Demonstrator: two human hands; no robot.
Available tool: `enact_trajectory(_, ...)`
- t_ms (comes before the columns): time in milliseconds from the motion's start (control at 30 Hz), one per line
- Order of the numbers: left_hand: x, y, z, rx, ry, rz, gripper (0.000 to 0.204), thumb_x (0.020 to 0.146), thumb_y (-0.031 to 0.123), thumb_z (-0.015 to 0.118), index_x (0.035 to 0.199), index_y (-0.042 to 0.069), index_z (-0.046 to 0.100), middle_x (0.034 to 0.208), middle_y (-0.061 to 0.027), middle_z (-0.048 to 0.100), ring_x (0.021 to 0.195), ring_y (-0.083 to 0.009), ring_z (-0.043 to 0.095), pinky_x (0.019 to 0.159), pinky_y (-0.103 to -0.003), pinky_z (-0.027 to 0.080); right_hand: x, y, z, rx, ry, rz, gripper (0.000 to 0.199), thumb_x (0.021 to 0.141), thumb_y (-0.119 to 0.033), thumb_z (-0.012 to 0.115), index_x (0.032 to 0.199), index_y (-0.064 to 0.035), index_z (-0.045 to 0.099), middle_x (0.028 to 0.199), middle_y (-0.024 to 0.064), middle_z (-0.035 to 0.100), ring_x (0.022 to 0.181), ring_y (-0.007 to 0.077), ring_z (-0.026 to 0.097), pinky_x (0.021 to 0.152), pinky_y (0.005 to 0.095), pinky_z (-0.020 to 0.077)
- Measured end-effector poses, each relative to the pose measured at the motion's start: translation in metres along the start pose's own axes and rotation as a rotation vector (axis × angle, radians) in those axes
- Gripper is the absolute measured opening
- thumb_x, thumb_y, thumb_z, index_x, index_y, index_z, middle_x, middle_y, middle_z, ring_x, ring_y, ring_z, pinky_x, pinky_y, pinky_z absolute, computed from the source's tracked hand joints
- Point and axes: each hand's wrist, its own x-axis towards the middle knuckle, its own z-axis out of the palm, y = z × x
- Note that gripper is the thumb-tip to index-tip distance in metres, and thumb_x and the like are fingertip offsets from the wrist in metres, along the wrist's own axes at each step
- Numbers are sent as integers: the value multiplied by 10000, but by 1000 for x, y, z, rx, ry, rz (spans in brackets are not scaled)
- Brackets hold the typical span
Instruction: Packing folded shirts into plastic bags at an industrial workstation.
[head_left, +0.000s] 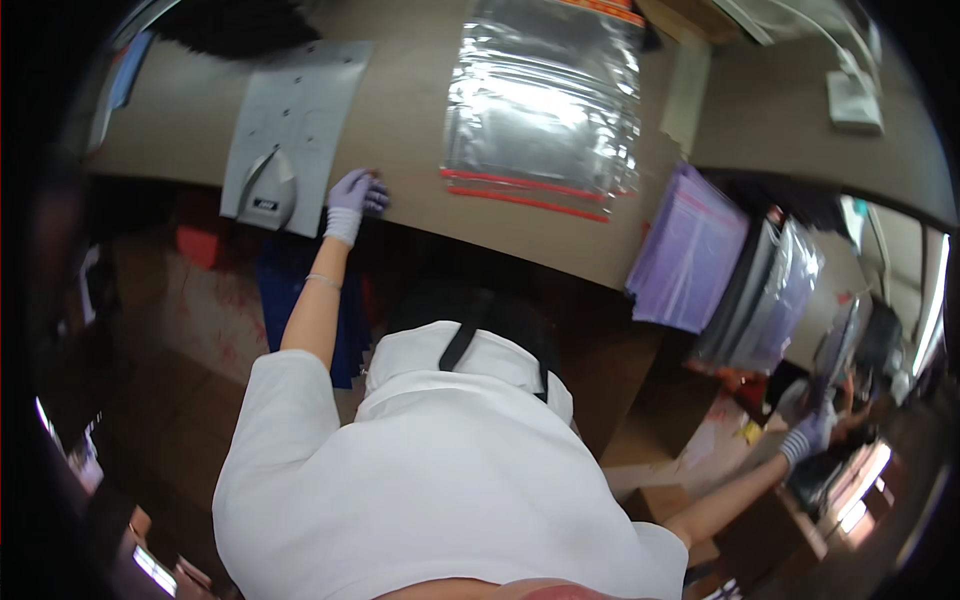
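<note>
While our gloved left hand (354,196) rests spread on the brown table (420,200) upper left, our right hand (812,432) reaches lower right, grip unclear.

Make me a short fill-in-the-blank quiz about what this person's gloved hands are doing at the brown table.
1. The left hand rests on the edge of the brown ____.
2. Beside that hand lies a ____ sheet with a rounded tool on it.
3. The clear plastic bags on the table have ____ strips along their lower edge.
4. The right hand reaches out to the person's ____ side, off the table.

Missing words: table; grey; red; right
</note>
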Motion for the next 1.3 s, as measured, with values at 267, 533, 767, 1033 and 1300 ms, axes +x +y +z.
enact_trajectory(267, 17, 53, -45, 1770, 759, 224, 431, 682, 331, 643, 1039, 96, 581, 1204, -72, 492, 1061, -233, 490, 852, -424, 382, -5, -135, 208, 272, -56, -160, 440, 748, -68, 520, 1187, -101, 508, 1128, 137, 555, 1014, 289, 532, 892, 330, 395)
enact_trajectory(533, -13, 104, -32, 1807, 471, 261, 215, 701, 302, 631, 769, 99, 650, 805, -107, 636, 805, -281, 605, 744, -353, 436, -46, -217, 134, 540, -35, -200, 295, 774, -66, 506, 1058, -44, 579, 1020, 154, 593, 935, 272, 573, 846, 323, 429)
enact_trajectory(767, -179, 204, 5, 1330, 377, 1324, 206, 636, 60, 570, 840, 42, 590, 877, -96, 603, 897, -255, 562, 873, -394, 384, -162, -397, 70, 1790, -1431, 79, 860, 792, -669, 259, 1229, 63, 373, 1111, 268, 517, 952, 359, 568, 840, 409, 453)
enact_trajectory(1033, -183, 57, 46, 1084, -504, 1380, 305, 589, 102, 585, 883, 25, 573, 982, -105, 568, 986, -269, 524, 892, -436, 380, -179, -413, 35, 1894, -1559, 105, 1024, 634, -797, 383, 1279, -3, 337, 991, 233, 574, 761, 285, 635, 544, 381, 535)
enact_trajectory(1300, -138, -13, 38, 1135, -725, 1364, 266, 575, 118, 574, 824, 34, 532, 929, -105, 554, 902, -270, 532, 775, -398, 420, -224, -443, 110, 1560, -1050, 378, 550, 818, -440, 551, 1175, -38, 436, 879, 73, 592, 675, 177, 593, 583, 295, 498)
